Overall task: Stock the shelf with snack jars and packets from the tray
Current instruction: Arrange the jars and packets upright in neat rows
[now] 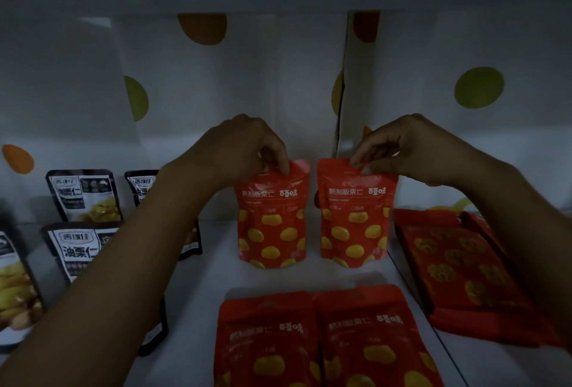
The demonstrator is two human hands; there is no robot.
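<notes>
Snack packets in black and white, the black-and-white packets [83,194], stand on the shelf [201,287] left of the left grip [244,151]. That grip curls down and pinches the top edge of the left red packet [272,222], upright below it. Just beside it, the right red packet [356,219] stands upright, its top pinched between thumb and fingertips of the right grip [414,151]. Flat red packets [458,269] lie right of that grip.
</notes>
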